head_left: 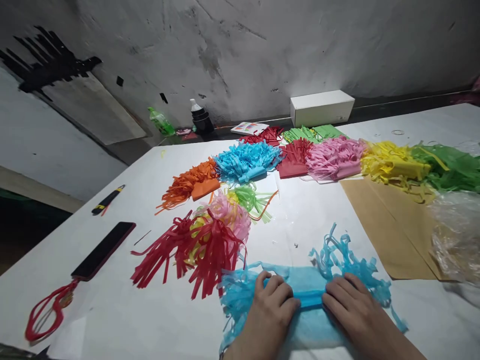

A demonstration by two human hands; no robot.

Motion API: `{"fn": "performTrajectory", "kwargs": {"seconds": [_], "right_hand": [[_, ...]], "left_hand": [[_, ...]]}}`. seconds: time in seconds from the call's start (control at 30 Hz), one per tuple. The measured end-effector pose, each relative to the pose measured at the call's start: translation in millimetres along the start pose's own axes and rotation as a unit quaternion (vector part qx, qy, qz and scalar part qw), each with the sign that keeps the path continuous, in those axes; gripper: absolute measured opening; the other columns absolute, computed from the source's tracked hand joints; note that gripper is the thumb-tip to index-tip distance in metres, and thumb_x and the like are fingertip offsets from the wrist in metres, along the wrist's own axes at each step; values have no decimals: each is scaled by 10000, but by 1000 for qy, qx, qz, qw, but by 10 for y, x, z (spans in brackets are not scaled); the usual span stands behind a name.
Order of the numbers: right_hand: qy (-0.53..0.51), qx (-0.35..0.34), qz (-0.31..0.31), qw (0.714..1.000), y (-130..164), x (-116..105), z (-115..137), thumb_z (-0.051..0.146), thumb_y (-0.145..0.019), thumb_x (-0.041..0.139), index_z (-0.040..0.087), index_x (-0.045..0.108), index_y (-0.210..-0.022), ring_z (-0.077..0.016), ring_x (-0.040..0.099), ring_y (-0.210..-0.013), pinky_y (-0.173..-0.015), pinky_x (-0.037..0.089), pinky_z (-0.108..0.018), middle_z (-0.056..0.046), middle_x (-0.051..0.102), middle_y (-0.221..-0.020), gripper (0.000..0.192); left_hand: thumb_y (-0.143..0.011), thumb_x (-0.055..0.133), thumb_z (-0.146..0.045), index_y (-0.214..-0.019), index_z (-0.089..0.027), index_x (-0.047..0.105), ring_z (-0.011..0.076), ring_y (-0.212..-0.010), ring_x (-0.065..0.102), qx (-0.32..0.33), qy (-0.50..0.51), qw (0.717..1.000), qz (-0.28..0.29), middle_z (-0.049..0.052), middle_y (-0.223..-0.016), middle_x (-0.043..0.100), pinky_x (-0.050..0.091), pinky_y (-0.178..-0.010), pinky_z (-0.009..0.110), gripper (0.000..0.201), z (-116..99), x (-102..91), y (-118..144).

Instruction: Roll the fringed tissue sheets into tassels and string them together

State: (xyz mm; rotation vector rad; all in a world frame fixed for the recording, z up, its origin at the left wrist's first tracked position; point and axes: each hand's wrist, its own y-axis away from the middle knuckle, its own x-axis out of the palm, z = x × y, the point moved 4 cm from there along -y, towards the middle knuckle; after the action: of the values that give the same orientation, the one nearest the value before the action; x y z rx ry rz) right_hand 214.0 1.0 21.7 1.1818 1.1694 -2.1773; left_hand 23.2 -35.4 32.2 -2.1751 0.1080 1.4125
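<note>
Blue paper (307, 324) lies on the table (123, 320), near side, beneath curled fingers (282, 291); left hand (270, 307) and right hand (354, 306) grip its folded strip (310, 299), fringe (236, 292) spreading left and right.

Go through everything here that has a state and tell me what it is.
Blue sheet, fringed at both ends, folded strip across the middle
Left hand, fingers curled on the sheet
Right hand, likewise
Phone, screen dark
Red cord, looped
Utility knife, blade state unclear
White box, closed
Brown paper, lying flat
Clear plastic, crumpled
Red tassels, spread out
</note>
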Motion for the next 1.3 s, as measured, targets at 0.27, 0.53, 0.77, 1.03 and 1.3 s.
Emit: {"fn": "performTrajectory", "kwargs": {"seconds": [0.27, 0.53, 0.77, 1.03, 1.3], "right_hand": [[55, 86, -33, 994, -86, -6, -44, 200, -1063, 363, 216, 615, -843, -260, 609, -1010, -953, 334, -451, -59, 698, -975, 335], [59, 26, -64, 996, -230, -47, 73, 92, -1018, 378, 195, 654, -937, -251, 594, -1025, -1007, 332, -458, -77, 692, -1000, 306], [23, -37, -20, 999, -264, 87, 164, 14, -988, 366, 186, 588, -748, -181, 471, -700, -830, 360, -356, -14, 562, -720, 369], [8, -36, -33, 999, -306, 97, 207, 98, -1048, 335, 185, 596, -794, -182, 490, -745, -950, 322, -415, -9, 583, -760, 374], [11, -50, -33, 998, -164, 2, 146, 63, -1020, 326, 172, 670, -895, -183, 533, -759, -961, 353, -387, -27, 624, -776, 383]], "left_hand": [[-904, 539, -95, -830, -224, 631, 246, -951, 593, -145, 29, 989, -1, 37, -956, 675, 345, -937, 484, 175, 52, 3, 71], [-802, 648, -113, -790, -213, 641, 278, -924, 577, -210, -70, 971, 86, 45, -934, 652, 383, -905, 500, 101, 68, 125, -107], [-846, 691, -74, -903, -241, 661, 234, -981, 570, -83, 17, 996, 35, 15, -1032, 658, 355, -955, 461, 179, 3, -20, -106], [-962, 557, -125, -850, -188, 622, 209, -944, 571, 44, -11, 999, -15, 14, -919, 673, 322, -1036, 460, 144, -8, 5, -125], [-988, 570, -177, -861, -199, 622, 208, -886, 583, 6, 10, 1000, 26, 8, -896, 677, 372, -957, 432, 139, 5, 33, -33]]}}
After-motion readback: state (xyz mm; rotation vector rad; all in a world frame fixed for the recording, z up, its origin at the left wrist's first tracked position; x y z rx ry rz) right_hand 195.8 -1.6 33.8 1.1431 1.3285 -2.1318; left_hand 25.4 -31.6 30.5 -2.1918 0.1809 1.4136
